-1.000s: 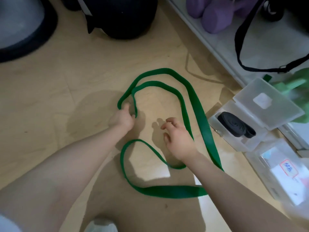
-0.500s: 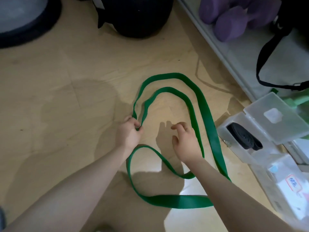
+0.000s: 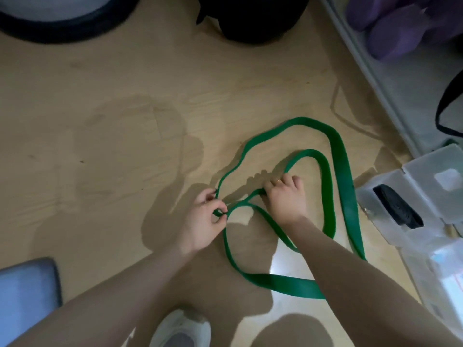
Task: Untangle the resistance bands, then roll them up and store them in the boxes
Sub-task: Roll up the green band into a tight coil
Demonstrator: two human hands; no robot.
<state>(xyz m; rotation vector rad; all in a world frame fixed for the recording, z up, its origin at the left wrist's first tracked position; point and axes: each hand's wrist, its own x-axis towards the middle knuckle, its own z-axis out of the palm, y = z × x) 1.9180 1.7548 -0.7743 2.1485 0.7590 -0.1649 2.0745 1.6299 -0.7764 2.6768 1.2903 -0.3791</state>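
Note:
A long green resistance band (image 3: 342, 169) lies in loose loops on the wooden floor. My left hand (image 3: 204, 219) pinches a fold of the band near its left bend. My right hand (image 3: 285, 196) grips the inner strand just to the right, fingers curled round it. At the right, a clear plastic box (image 3: 411, 196) stands open with a rolled black band (image 3: 398, 209) inside. A second clear box (image 3: 441, 276) with a label sits in front of it.
Purple dumbbells (image 3: 398, 28) and a black strap (image 3: 446, 106) lie on a grey mat at the upper right. A dark round weight (image 3: 253, 18) and a black-rimmed disc (image 3: 62, 18) sit at the top. A white shoe (image 3: 180, 329) is at the bottom.
Both hands have closed on the green band and come nearer to each other; the right hand, which hovered beside the band, now grips the inner strand. The loops have shifted right in view.

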